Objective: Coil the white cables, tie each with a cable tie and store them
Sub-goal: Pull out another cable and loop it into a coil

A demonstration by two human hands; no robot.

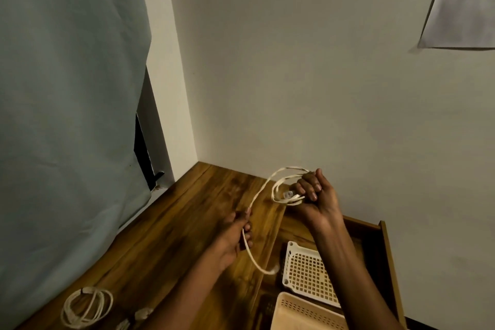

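The curtain (67, 115) hangs at the far left and a pale wall (308, 75) fills the far side, with a taped paper sheet (463, 0) at the upper right; below them the wooden worktop (187, 228) runs from the corner toward the near edge, and an open drawer (383, 238) at the right holds a white perforated basket (305, 273) and a beige basket (302, 313) nearer still. The right hand (318, 198) is raised over the drawer's far end, its fingers curled round several finished loops of the white cable (261, 190); the left hand (235, 233), lower and to the left, pinches the free run, whose tail hangs in a blurred curve below. Judging by this, coiling is under way; it would go best if the left hand fed even slack so each new loop matches the others, while the right kept its grip firm so none slip. A coiled cable (85, 308) lies at the near left worktop edge, beside small pale pieces too blurred to name; nothing appears to block the hands, though the hanging tail could snag on a basket rim.
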